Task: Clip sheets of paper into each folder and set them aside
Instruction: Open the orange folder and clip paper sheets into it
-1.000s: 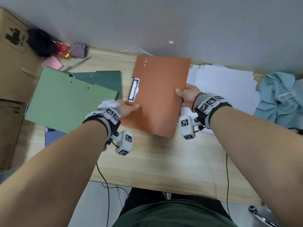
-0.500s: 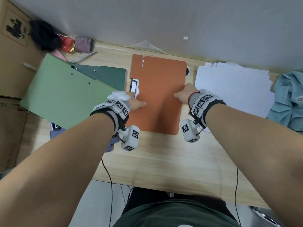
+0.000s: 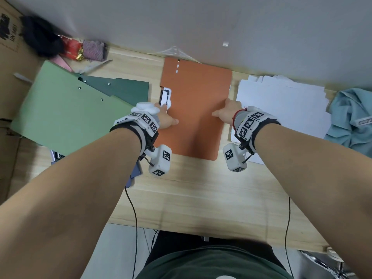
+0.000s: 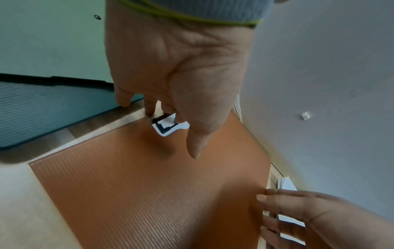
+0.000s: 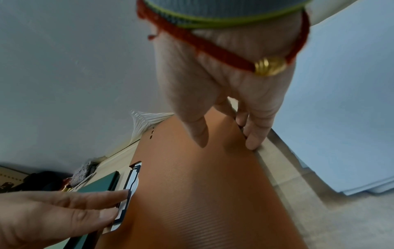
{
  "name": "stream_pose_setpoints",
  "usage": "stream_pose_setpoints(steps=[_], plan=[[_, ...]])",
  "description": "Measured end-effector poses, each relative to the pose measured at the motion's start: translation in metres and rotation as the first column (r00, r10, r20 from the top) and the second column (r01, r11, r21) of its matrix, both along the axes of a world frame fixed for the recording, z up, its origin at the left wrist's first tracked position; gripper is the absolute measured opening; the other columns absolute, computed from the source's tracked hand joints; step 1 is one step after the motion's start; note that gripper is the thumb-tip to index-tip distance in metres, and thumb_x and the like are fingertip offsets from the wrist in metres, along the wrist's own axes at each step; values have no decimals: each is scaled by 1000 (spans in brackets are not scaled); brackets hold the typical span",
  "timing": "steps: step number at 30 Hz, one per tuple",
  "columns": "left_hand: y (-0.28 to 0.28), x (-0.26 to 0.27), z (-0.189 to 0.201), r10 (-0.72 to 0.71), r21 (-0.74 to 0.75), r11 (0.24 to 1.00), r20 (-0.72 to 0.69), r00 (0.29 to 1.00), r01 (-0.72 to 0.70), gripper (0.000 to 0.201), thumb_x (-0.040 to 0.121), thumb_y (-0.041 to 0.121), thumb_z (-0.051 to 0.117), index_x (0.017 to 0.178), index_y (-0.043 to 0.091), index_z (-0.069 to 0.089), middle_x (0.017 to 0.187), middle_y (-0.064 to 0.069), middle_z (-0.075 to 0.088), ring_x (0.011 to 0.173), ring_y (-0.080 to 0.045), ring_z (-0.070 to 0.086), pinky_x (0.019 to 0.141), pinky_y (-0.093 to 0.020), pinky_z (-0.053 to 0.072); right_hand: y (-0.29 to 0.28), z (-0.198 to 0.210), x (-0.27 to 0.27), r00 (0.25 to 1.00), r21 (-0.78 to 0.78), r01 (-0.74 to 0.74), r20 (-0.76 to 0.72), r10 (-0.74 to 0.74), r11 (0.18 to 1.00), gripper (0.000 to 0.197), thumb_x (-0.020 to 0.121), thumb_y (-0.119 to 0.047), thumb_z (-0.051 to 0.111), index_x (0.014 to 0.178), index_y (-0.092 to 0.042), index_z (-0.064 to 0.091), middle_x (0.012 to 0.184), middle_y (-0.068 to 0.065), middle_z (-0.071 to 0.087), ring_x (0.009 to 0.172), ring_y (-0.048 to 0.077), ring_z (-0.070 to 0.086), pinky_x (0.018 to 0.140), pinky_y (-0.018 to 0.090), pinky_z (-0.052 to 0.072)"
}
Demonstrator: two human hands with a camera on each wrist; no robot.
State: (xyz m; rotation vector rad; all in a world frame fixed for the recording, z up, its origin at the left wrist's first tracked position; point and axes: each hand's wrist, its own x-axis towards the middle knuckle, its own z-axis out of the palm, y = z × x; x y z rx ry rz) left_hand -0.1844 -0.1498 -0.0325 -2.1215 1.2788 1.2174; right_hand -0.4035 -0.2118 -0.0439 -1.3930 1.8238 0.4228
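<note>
A closed orange folder (image 3: 197, 117) lies flat on the wooden table, its far edge at the wall. A white clip (image 3: 166, 96) sits on its left edge. My left hand (image 3: 170, 114) is at that edge: straight fingers touch the clip (image 4: 168, 128) and the table beside it, and the thumb reaches over the cover. My right hand (image 3: 221, 109) is at the folder's right edge (image 5: 251, 148), fingers laid along it, thumb above the cover. A stack of white paper (image 3: 281, 105) lies just to the right.
A light green folder (image 3: 66, 113) overlaps a dark green one (image 3: 124, 91) at the left. A bluish folder (image 3: 134, 174) pokes out under my left arm. Clutter (image 3: 70, 47) and a cardboard box (image 3: 8, 57) stand at the back left, with a blue cloth (image 3: 352, 117) at the far right.
The orange folder, held tilted over the paper stack a second ago, has come down flat and square to the wall, left of the paper. Both hands stayed at its edges.
</note>
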Motion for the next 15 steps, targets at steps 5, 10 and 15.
stream_pose_setpoints(steps=[5,10,15], plan=[[1,5,6,136,-89,986,-90,987,-144,75,92,47,61,152,15,30,155,-9,33,139,-32,38,113,-43,33,-6,5,2,1000,23,5,-22,-4,1000,64,88,-40,64,141,-9,44,142,18,41,121,35,52,83,34,43],[6,27,21,242,-279,927,-72,968,-252,50,89,28,64,136,15,53,128,-6,61,104,-26,62,83,-28,46,-5,23,23,994,-112,97,66,-90,989,66,85,-29,66,144,-13,41,145,12,37,125,34,49,92,35,45],[26,77,26,441,-397,855,215,872,-334,46,81,12,64,127,13,56,129,-14,51,119,-32,49,94,-36,39,11,37,78,952,19,-27,305,20,999,44,90,-29,66,131,-15,58,109,8,66,101,26,67,92,40,55]])
